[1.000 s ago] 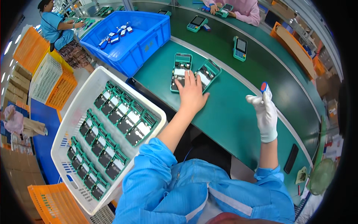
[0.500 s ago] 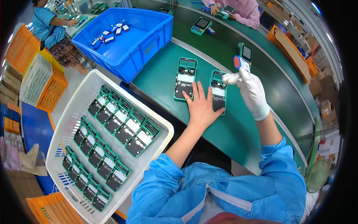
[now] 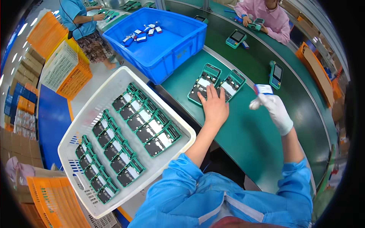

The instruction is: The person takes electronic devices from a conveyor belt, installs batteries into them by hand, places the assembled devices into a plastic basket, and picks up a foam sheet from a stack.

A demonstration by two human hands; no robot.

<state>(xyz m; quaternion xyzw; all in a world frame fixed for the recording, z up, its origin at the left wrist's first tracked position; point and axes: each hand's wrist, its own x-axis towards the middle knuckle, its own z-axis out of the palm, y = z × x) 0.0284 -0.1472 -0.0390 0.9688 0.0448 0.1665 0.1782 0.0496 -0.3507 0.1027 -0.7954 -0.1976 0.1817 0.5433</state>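
My bare left hand (image 3: 216, 109) lies with outstretched fingers over the lower parts of two green-framed card-terminal housings, hiding some of each. The left housing (image 3: 204, 81) and the right housing (image 3: 231, 84) rest close together, tilted toward each other, with black and white parts showing inside. In a white glove, my right hand (image 3: 276, 116) grips a small blue battery pack (image 3: 264, 89) with a white label, raised above the green bench (image 3: 243, 140). Left of my left arm, a white basket (image 3: 190, 138) contains rows of similar housings (image 3: 159, 131).
A blue bin (image 3: 182, 51) with several battery packs (image 3: 142, 38) stands beyond the basket. Terminals (image 3: 236, 37) lie on the green conveyor (image 3: 262, 49). Across it, a person in pink (image 3: 279, 19) handles another terminal. Someone in blue (image 3: 74, 17) works at far left. Orange crates (image 3: 76, 78) stand left.
The two housings have been drawn together and turned, their lower ends meeting under my left hand. My right hand still holds the battery pack, now turned label-up. The whole view has shifted.
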